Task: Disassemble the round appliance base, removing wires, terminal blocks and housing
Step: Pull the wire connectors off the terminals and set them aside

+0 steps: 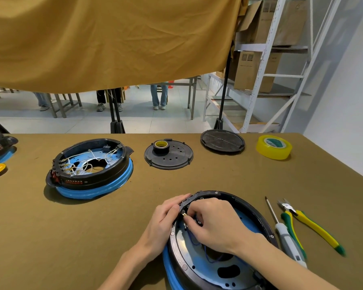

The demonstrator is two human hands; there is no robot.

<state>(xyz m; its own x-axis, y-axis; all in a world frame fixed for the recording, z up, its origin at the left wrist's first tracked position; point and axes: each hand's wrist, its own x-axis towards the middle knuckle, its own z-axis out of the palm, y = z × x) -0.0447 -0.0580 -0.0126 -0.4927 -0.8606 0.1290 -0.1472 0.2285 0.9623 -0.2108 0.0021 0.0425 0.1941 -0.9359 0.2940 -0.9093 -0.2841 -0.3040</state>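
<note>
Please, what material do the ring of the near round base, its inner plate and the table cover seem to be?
Ring: likely black moulded plastic, matte with a slight sheen. Inner plate: probably metal under a blue film, bare silvery edges showing. Table cover: woven cloth, olive-brown, matte, softly creased.

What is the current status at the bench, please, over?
Left hand braces the near base at its rim. Right hand pinches a brass terminal inside it. Blue wire remains inside. Nothing in the way.
</note>
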